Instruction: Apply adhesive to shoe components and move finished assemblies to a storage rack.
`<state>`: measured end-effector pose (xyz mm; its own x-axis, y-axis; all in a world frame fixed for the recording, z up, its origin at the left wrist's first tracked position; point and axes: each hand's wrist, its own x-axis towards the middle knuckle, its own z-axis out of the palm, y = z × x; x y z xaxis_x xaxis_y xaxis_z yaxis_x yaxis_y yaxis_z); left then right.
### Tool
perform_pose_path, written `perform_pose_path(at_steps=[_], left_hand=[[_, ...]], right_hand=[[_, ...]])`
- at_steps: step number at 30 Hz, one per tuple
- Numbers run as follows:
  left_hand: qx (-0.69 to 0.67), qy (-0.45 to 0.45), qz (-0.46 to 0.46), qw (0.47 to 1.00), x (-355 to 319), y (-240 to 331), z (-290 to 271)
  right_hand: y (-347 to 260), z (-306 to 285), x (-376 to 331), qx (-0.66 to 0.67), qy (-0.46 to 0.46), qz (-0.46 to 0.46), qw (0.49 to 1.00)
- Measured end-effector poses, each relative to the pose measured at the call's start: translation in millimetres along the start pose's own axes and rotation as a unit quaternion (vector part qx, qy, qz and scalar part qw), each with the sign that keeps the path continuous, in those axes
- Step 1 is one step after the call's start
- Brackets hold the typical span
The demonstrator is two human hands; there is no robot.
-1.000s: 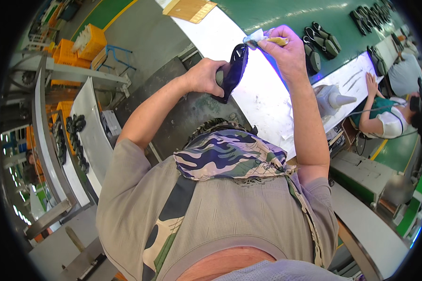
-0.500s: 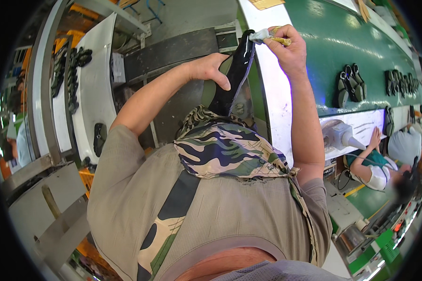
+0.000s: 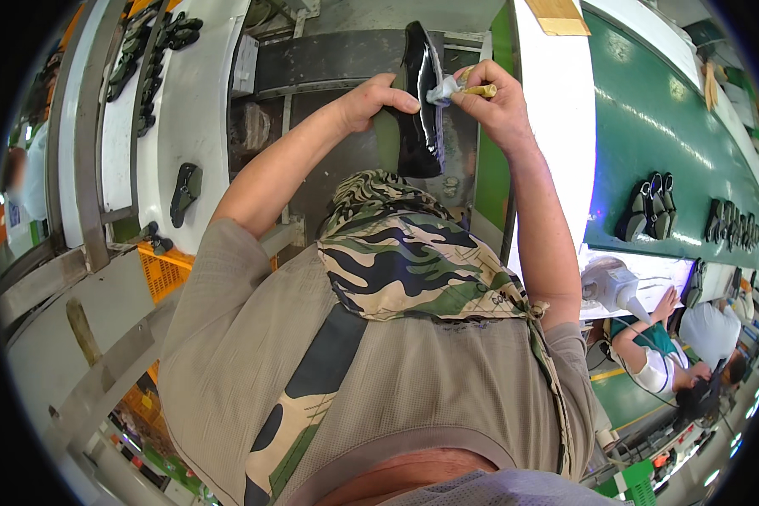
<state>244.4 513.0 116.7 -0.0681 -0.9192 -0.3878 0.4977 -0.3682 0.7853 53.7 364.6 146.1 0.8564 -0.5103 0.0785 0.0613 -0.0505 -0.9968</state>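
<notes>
My left hand [image 3: 378, 99] grips a glossy black shoe [image 3: 416, 139] by its side, thumb laid over the near face. The shoe is held lengthwise in front of me, with a wet-looking white streak along its lower edge. In my right hand [image 3: 499, 108] is a brush [image 3: 479, 91] with a yellowish wooden handle and a pale, coated head. The brush head touches the shoe's edge about midway along its length. The fingers of my left hand behind the shoe are hidden.
A white bench strip [image 3: 557, 110] and a green conveyor belt [image 3: 649, 110] run along my right, with several black sandals [image 3: 647, 207] on the belt. Left, a white shelf [image 3: 202, 110] bears a dark shoe [image 3: 185, 194]. A co-worker's arm [image 3: 637, 337] is at far right.
The shoe has turned more upright and shifted slightly left. The brush has moved from its far end down to mid-length. Both hands keep their hold.
</notes>
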Motion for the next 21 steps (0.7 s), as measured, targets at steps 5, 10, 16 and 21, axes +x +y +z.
perform_pose_path(at_steps=[5,10,16,21], left_hand=[[-0.087,0.081,0.012,0.993,-7.4,-9.9,-31.7],[-0.152,0.136,0.052,0.978,-13.6,-28.7,-53.3],[-0.311,0.141,0.108,0.934,-28.4,-39.4,-69.0],[-0.37,0.125,0.151,0.908,-38.6,-57.8,-83.6]], right_hand=[[-0.2,13.2,7.1,-0.037,-0.071,0.028,0.996],[10.7,12.6,6.2,-0.022,-0.075,0.043,0.996],[42.2,25.1,11.0,0.129,0.06,0.092,0.986],[60.3,52.9,21.3,0.207,0.113,0.15,0.96]])
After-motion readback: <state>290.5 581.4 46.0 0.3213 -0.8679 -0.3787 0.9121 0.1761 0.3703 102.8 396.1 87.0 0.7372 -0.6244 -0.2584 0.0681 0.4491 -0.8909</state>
